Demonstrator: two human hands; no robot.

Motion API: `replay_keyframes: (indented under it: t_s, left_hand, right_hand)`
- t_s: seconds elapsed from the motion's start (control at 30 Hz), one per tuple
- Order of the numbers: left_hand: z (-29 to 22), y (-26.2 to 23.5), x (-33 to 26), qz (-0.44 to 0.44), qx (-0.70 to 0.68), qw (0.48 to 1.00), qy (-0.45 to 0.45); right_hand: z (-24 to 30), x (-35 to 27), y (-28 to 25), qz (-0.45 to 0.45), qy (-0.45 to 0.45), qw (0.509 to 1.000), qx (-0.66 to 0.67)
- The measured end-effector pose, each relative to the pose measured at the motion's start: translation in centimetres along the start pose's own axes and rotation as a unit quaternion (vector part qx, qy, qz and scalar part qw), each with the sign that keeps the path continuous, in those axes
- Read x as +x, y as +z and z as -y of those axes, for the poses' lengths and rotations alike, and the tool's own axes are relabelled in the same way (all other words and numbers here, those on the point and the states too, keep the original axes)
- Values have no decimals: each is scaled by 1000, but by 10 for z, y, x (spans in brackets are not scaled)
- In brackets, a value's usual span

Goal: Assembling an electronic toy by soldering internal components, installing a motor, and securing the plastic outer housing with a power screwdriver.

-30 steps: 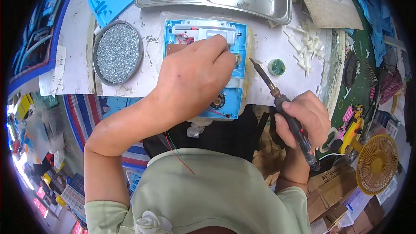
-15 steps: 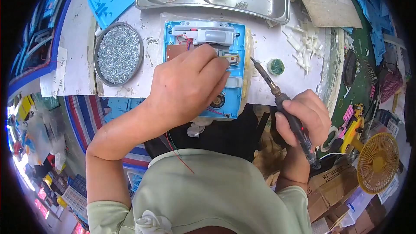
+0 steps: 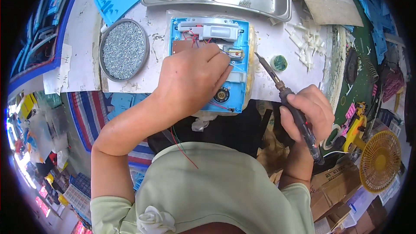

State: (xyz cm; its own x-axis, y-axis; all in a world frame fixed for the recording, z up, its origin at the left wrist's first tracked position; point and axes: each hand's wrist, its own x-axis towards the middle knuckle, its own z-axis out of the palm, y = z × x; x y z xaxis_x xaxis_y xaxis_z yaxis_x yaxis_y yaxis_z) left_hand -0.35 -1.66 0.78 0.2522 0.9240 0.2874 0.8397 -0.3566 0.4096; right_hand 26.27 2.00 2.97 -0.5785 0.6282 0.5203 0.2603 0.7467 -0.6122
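My left hand (image 3: 190,76) is over the left middle of a light blue plastic housing (image 3: 240,95). Its fingers are pinched together, and whatever they hold is hidden beneath them. Near the fingertips lies a small metal-framed part (image 3: 235,53). A brown circuit board (image 3: 182,46), partly covered by the hand, and a grey plastic compartment (image 3: 221,32) sit further up inside. Closer to me is a round black speaker (image 3: 222,95). My right hand (image 3: 314,110) grips a soldering iron (image 3: 299,119), its tip just right of the housing, touching nothing.
A round tray of small screws (image 3: 125,51) stands left. Behind the housing is a metal compartment tray (image 3: 208,3). To the right are a small round tub with green contents (image 3: 278,63) and loose white plastic pieces (image 3: 305,43). A yellow fan (image 3: 380,161) stands lower right.
The whole view has shifted slightly. My left hand has drawn back a little toward me over the housing, uncovering more of the speaker. The soldering iron keeps its place beside the housing.
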Motion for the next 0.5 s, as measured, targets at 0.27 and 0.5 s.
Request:
replay_keyframes:
  t_s: [0.27, 0.5]
  left_hand:
    - [-5, 4, 8, 53, 12, 998, 29]
    - [-8, -12, 23, 163, 74, 982, 63]
  right_hand:
    - [-1, 0, -4, -10, -1, 1000, -8]
    - [-3, 0, -9, -15, -6, 1000, -11]
